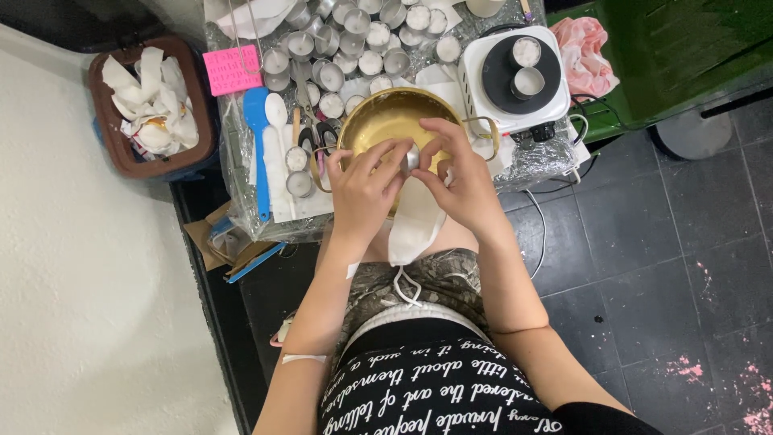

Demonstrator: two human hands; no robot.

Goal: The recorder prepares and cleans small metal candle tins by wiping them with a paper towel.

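**Both hands on one small metal cup, over the brass bowl**

Gripping is shared: the left hand (364, 187) and the right hand (460, 179) both close their fingertips on a small metal cup (411, 156), held just above the golden bowl (385, 114) on the counter (241, 173). To do it well, I think the cup should stay over the bowl, with light pressure only, because such thin metal probably bends. A white cloth (415, 221) hangs under the hands.

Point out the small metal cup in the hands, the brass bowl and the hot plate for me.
small metal cup (411, 156): head view, on its shiny side wall between the fingertips.
brass bowl (386, 109): head view, on its inner far wall.
hot plate (483, 56): head view, on its white casing.
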